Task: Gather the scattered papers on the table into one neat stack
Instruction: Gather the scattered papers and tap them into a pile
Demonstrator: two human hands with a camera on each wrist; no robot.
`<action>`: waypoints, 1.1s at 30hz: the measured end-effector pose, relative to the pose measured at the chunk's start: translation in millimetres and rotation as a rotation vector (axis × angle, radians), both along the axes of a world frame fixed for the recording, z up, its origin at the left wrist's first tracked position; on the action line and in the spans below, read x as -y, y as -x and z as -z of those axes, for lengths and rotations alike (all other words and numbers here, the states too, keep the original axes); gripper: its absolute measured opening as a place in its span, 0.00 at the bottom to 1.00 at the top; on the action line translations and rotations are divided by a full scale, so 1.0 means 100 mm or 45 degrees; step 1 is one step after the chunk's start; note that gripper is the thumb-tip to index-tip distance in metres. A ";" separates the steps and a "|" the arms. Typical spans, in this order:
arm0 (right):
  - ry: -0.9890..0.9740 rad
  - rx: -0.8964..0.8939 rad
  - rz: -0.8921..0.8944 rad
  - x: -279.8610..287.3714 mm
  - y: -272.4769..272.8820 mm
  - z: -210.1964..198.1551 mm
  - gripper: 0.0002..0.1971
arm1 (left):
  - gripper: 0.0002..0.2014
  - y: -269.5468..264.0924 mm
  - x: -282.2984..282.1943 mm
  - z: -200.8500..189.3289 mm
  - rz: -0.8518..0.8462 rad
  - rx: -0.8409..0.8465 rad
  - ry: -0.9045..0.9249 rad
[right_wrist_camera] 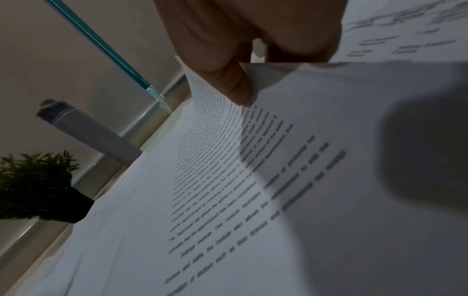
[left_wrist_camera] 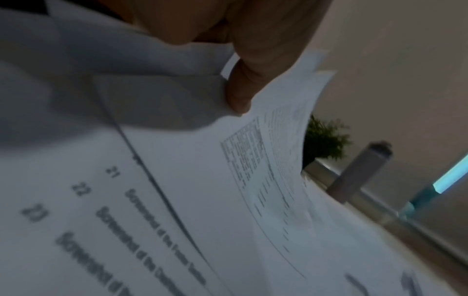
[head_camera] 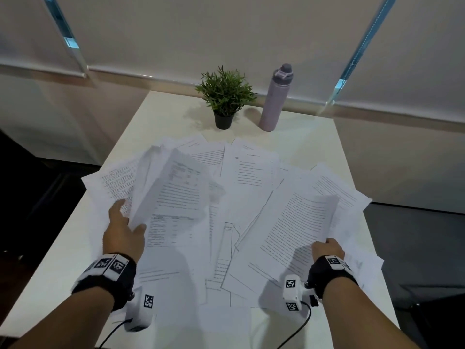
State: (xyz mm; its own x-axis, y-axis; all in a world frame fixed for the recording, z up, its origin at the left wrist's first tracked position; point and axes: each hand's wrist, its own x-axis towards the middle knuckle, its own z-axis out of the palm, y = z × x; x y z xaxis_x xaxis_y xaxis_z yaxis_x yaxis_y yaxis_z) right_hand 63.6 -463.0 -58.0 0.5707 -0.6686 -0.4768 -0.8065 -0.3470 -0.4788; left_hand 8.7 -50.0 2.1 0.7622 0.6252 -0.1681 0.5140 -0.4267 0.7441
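Many printed white sheets (head_camera: 249,177) lie fanned across the white table (head_camera: 161,109). My left hand (head_camera: 125,227) grips a few lifted, curling sheets (head_camera: 173,187) at their near left edge, thumb on top (left_wrist_camera: 240,90). My right hand (head_camera: 327,248) pinches the near right edge of a text-covered sheet (head_camera: 297,227), raised off the pile, thumb pressed on the print (right_wrist_camera: 238,88). More sheets (head_camera: 221,273) lie flat between and under both hands.
A small green plant in a black pot (head_camera: 224,96) and a lilac bottle (head_camera: 275,96) stand at the table's far side. Window blinds (head_camera: 226,34) hang behind. Papers overhang the left and right table edges. Dark floor lies on both sides.
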 end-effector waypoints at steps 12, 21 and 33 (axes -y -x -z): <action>0.172 0.619 -0.395 -0.75 0.06 -0.74 0.40 | 0.24 -0.10 -0.67 0.31 -0.297 -0.350 0.223; 0.731 1.096 -0.599 -1.01 -0.09 -1.09 0.07 | 0.32 -0.15 -0.81 0.58 -0.083 -0.787 0.103; -0.199 1.134 -0.414 -1.33 -0.53 -1.36 0.11 | 0.14 0.13 -0.73 0.46 -0.148 -0.477 0.009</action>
